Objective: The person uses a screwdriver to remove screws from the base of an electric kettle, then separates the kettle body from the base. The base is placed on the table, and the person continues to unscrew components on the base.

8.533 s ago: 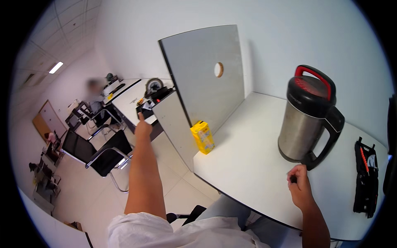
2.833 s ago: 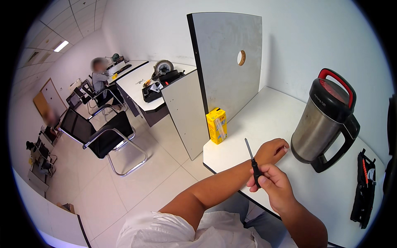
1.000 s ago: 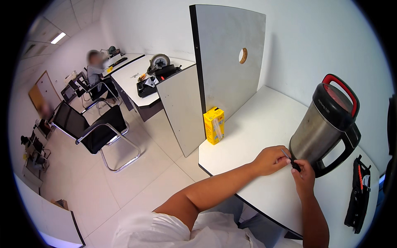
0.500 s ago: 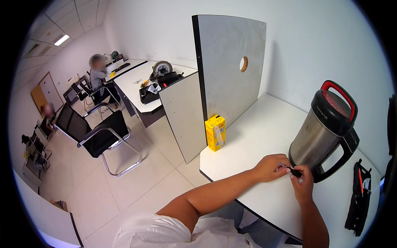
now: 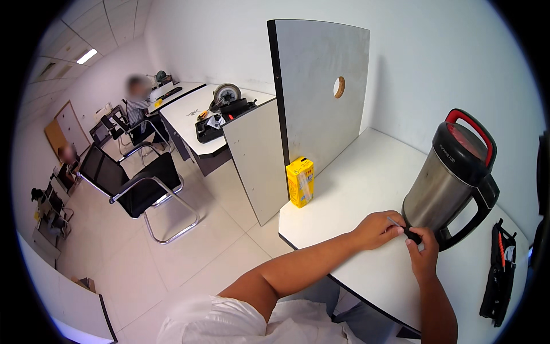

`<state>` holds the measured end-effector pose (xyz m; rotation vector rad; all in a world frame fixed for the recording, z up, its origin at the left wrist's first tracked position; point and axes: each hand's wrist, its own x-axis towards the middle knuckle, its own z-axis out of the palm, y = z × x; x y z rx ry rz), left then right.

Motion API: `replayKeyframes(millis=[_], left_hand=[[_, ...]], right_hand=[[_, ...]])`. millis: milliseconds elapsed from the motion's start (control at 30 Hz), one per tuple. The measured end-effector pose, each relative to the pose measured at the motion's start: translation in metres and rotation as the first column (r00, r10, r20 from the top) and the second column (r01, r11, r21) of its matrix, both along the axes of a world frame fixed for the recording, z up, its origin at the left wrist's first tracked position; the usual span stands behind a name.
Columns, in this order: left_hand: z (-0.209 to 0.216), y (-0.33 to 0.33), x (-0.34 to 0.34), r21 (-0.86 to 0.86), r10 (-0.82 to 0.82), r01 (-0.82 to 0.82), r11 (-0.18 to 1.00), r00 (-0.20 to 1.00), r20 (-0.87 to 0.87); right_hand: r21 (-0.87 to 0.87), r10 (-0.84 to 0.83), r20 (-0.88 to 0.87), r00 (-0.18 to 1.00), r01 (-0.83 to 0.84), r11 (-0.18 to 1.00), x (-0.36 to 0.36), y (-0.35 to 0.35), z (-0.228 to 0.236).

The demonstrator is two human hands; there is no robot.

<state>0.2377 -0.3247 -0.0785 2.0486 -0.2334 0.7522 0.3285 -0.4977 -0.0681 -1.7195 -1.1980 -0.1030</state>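
**A small screwdriver [image 5: 408, 232] near the base of a steel jug [image 5: 438, 186]**

At the left, the yellow carton [image 5: 301, 182] stands upright near the corner of the white table [image 5: 355, 186]. I judge its risk as small: only a wide outward swing of the left arm could knock it. Further right, the thin metal shaft crosses at the fingers of the left hand [image 5: 375, 230]. If the right hand [image 5: 423, 252] slips or turns too quickly, the tip could scratch these fingers. If the hold becomes loose, the tool could drop and roll toward the near table edge. The jug is just beside the hands, so a careless knuckle could bump it; it is tall, and a strong push might tilt it.

As for position, the screwdriver lies between the two hands, its tip to the left and its black handle to the right. The hands come close together; whether they touch, I cannot tell. The right thumb and fingers are wrapped round the handle. Whether the left fingers pinch the shaft or only rest near it, I cannot tell. The black tool pouch [image 5: 497, 281] lies at the far right, well apart from both hands.
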Motion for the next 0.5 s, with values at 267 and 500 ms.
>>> replayKeyframes(millis=[267, 500], left_hand=[[-0.0014, 0.0043, 0.0006, 0.036, -0.053, 0.053, 0.998, 0.999, 0.001], [0.0045, 0.0082, -0.0052, -0.33, -0.048, 0.088, 0.94, 0.991, 0.126]], right_hand=[[-0.048, 0.087, -0.134, 0.987, -0.094, 0.994, 0.0022, -0.0004, -0.0059], [0.132, 0.129, -0.234, 0.964, -0.1, 0.986, -0.0009, 0.0007, -0.0069]])
